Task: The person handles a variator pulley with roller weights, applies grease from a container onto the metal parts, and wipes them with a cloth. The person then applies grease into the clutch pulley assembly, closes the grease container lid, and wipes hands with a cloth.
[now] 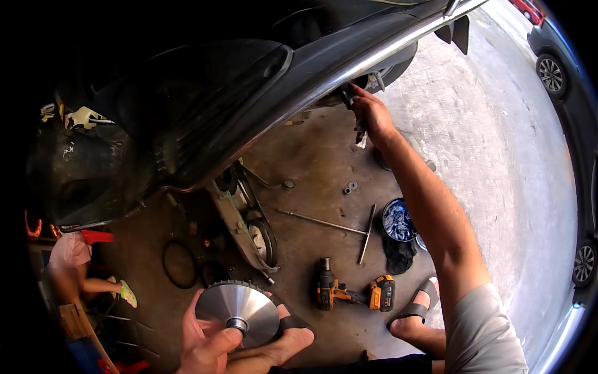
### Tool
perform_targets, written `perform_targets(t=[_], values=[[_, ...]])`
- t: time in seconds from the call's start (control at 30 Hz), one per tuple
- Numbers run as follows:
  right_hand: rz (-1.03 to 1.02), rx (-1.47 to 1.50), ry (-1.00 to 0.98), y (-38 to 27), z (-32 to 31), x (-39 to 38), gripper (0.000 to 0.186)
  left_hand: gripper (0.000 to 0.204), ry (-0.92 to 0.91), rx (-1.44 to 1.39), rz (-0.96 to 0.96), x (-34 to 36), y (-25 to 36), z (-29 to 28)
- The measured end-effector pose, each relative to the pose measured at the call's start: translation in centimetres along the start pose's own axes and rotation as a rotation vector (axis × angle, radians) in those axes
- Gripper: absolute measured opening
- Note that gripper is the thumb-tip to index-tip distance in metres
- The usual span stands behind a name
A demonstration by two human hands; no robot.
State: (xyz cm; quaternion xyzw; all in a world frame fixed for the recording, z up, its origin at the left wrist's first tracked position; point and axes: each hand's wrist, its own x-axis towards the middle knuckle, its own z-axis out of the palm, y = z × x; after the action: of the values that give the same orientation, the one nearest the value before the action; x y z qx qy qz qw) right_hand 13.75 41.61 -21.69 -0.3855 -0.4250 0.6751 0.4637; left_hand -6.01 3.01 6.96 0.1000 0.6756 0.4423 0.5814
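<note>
In my left hand (198,340) is a shiny metal pulley half (215,306), a cone-faced disc with teeth round its rim and a hub at its middle. My thumb lies by the hub and the fingers wrap behind the rim. My right arm reaches far forward to the lower edge of the dark scooter body (249,81). There my right hand (372,117) closes round something dark and narrow with a pale lower end. Its kind I cannot make out, and the body's shadow hides part of it.
On the floor lie an impact wrench (333,290), a T-handle wrench (330,223), washers (352,186), a long engine cover (233,209), a belt (165,258) and a black cloth (399,255). A tin of blue stuff (398,219) stands beside my right arm. Another person (71,255) sits far left.
</note>
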Motion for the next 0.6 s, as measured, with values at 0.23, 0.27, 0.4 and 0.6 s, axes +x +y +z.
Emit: perform_targets(t=[0.23,0.27,0.4,0.6], values=[[0.037,-0.023,0.032,-0.5,2.6,1.4,0.034,0.069,0.156,-0.075,0.128,1.1,-2.9,-4.0],[0.142,-0.007,-0.022,-0.5,2.0,1.8,0.031,0.072,0.078,-0.061,0.118,1.5,-2.8,-4.3],[0.281,0.508,-0.047,2.0,0.8,3.6,0.036,0.068,0.015,-0.052,0.001,0.3,0.2,-0.6],[0.282,0.761,-0.225,3.1,0.8,4.8,0.042,0.076,0.068,-0.069,-0.006,-0.3,0.7,0.7]])
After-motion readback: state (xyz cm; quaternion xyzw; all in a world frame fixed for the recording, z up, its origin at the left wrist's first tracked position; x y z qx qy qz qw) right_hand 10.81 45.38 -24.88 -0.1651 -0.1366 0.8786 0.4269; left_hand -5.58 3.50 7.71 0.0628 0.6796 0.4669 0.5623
